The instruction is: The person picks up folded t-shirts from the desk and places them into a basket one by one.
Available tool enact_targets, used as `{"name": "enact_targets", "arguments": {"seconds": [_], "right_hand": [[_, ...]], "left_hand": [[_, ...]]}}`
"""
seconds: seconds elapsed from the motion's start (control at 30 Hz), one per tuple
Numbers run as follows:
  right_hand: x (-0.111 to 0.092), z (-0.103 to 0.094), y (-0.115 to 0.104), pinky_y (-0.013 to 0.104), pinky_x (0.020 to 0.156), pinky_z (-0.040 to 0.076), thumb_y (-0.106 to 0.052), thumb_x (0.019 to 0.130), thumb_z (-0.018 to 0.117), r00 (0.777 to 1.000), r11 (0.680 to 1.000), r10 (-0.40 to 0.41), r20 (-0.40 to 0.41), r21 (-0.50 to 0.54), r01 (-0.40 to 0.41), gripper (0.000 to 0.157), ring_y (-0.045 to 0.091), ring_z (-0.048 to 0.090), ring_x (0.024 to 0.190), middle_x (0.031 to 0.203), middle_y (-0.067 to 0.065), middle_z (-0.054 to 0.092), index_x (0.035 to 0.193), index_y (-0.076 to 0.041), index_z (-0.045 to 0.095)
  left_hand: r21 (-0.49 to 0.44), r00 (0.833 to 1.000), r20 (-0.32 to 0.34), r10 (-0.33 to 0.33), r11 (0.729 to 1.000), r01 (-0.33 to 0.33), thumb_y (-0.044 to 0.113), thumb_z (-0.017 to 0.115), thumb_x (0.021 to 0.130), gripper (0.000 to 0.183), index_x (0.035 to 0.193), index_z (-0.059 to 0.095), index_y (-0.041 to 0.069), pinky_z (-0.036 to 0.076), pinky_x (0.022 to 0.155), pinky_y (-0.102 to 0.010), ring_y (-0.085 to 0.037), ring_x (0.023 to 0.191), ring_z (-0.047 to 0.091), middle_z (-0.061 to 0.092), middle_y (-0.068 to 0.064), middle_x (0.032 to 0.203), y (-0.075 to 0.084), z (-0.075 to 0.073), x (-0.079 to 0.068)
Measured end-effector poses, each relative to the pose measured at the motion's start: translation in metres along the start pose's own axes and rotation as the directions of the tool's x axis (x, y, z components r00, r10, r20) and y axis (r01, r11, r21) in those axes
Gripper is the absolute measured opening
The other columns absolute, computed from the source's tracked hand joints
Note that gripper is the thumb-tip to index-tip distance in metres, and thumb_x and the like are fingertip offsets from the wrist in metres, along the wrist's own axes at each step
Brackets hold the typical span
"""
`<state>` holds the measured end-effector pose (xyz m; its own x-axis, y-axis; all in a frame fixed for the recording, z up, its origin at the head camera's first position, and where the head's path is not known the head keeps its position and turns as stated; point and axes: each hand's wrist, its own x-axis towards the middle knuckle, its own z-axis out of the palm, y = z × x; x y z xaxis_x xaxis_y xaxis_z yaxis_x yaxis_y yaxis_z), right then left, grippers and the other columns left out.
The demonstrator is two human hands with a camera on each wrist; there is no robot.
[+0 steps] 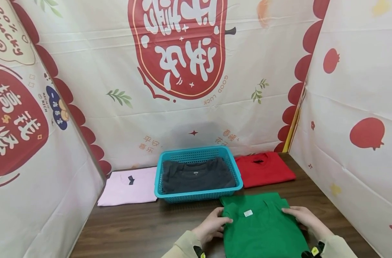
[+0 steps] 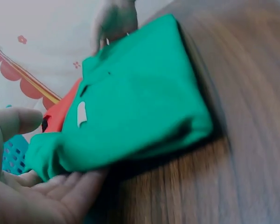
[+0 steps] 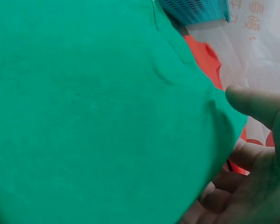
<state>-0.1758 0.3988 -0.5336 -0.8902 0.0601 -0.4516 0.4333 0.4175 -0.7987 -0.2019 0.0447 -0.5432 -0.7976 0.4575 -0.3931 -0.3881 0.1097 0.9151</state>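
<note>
A folded green T-shirt point(image 1: 263, 225) with a white neck label lies at the front right of the table in the head view. At its left edge, my left hand point(image 1: 212, 224) has its fingers point(image 2: 79, 191) tucked underneath and the thumb above. My right hand point(image 1: 304, 218) grips the opposite edge, thumb on top near the shoulder and curled fingers point(image 3: 221, 186) below. In the left wrist view, the near side of the shirt is lifted off the wood. Behind it, a dark grey folded T-shirt point(image 1: 197, 177) lies in a blue plastic basket point(image 1: 199, 197).
A folded pink T-shirt point(image 1: 129, 188) lies left of the basket, and a folded red one point(image 1: 268, 170) lies to its right, behind the green shirt. Printed cloth walls point(image 1: 196, 118) enclose the brown wooden table point(image 1: 144, 229) at the back and both sides.
</note>
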Motion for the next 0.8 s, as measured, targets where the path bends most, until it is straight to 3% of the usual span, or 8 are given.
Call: {"name": "enact_targets", "arguments": {"seconds": [0.1, 0.2, 0.33, 0.53, 0.8], "right_hand": [[-0.002, -0.002, -0.001, 0.043, 0.077, 0.054, -0.038, 0.094, 0.06, 1.0, 0.998, -0.006, -0.006, 0.06, 0.006, 0.072, 0.021, 0.061, 0.086, 0.102, 0.016, 0.064, 0.134, 0.018, 0.041], [-0.003, -0.003, 0.001, 0.041, 0.076, 0.055, -0.035, 0.094, 0.061, 1.0, 0.99, 0.015, 0.004, 0.144, -0.015, 0.067, 0.017, 0.062, 0.079, 0.091, 0.002, 0.065, 0.133, 0.017, 0.043], [0.0, -0.002, 0.006, 0.042, 0.077, 0.056, -0.034, 0.094, 0.062, 0.998, 0.978, 0.056, 0.01, 0.202, -0.057, 0.062, 0.022, 0.066, 0.083, 0.093, 0.007, 0.067, 0.127, 0.017, 0.049], [0.007, 0.003, 0.016, 0.044, 0.079, 0.055, -0.03, 0.091, 0.066, 0.995, 0.961, 0.095, 0.025, 0.258, -0.098, 0.049, 0.024, 0.067, 0.086, 0.095, 0.007, 0.069, 0.118, 0.01, 0.06], [0.006, 0.007, 0.023, 0.045, 0.08, 0.055, -0.029, 0.092, 0.064, 0.995, 0.952, 0.065, 0.072, 0.293, -0.083, 0.043, 0.026, 0.067, 0.089, 0.097, 0.005, 0.069, 0.12, 0.004, 0.061]], "left_hand": [[0.014, 1.0, -0.009, 0.001, 1.0, -0.001, 0.014, 0.069, 0.087, 0.055, 0.135, 0.046, 0.002, 0.056, 0.065, -0.041, -0.026, 0.077, 0.067, 0.062, -0.01, 0.104, -0.005, -0.002, 0.001], [0.023, 1.0, -0.02, -0.002, 1.0, 0.002, 0.014, 0.069, 0.086, 0.047, 0.128, 0.052, 0.001, 0.056, 0.057, -0.036, -0.021, 0.066, 0.066, 0.064, -0.011, 0.095, -0.011, -0.005, 0.004], [0.032, 1.0, -0.017, 0.013, 0.999, -0.012, 0.01, 0.069, 0.086, 0.042, 0.125, 0.056, 0.001, 0.054, 0.051, -0.032, -0.016, 0.059, 0.064, 0.066, -0.01, 0.091, -0.018, -0.009, 0.008], [0.05, 0.999, -0.01, 0.033, 0.998, -0.032, 0.008, 0.069, 0.087, 0.042, 0.127, 0.055, 0.001, 0.055, 0.052, -0.033, -0.016, 0.059, 0.065, 0.067, -0.01, 0.09, -0.02, -0.014, 0.008], [0.054, 0.998, -0.02, 0.062, 0.997, -0.061, 0.006, 0.068, 0.087, 0.039, 0.123, 0.056, -0.001, 0.053, 0.049, -0.03, -0.015, 0.059, 0.065, 0.067, -0.01, 0.089, -0.024, -0.02, 0.001]]}}
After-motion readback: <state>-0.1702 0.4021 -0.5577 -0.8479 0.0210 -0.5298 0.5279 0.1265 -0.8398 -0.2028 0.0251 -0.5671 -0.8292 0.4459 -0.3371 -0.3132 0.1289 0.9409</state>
